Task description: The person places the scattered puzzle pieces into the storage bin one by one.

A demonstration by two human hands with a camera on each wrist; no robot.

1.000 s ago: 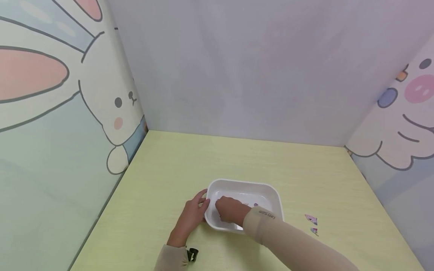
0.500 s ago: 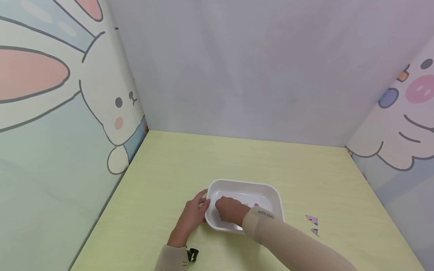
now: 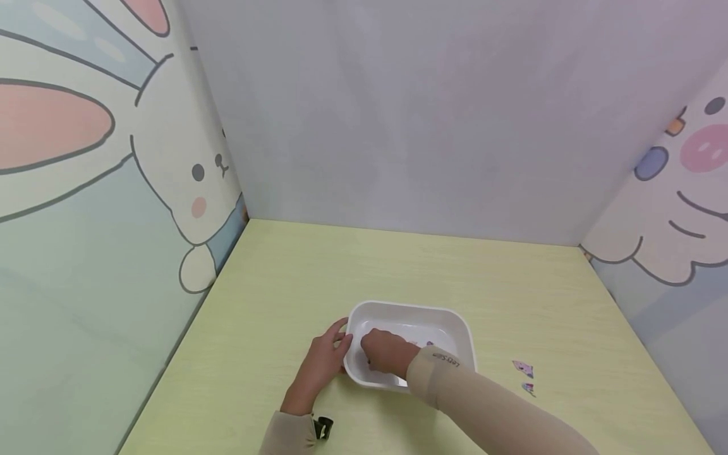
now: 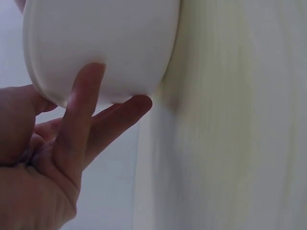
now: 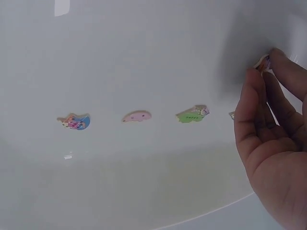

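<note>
A white plastic basin (image 3: 411, 307) sits on the yellow table. At its left end my left hand (image 3: 323, 359) holds it, thumb by the rim and fingers spread against the outer wall, as the left wrist view shows. Inside the basin, near that same end, my right hand (image 3: 385, 352) pinches a small printed cut-out piece (image 5: 263, 63) between thumb and fingertips, close over the bottom. More cut-outs lie in a row in the right wrist view: a blue and pink one (image 5: 76, 121), a pink one (image 5: 137, 116) and a green one (image 5: 192, 115). Another is partly hidden behind the right hand.
Two small printed cut-outs, a pink one (image 3: 522, 368) and a multicoloured one (image 3: 528, 388), lie on the table right of the basin. A plain wall (image 3: 398, 126) stands behind, with cartoon-printed panels at both sides. The right sleeve crosses the basin's near right corner.
</note>
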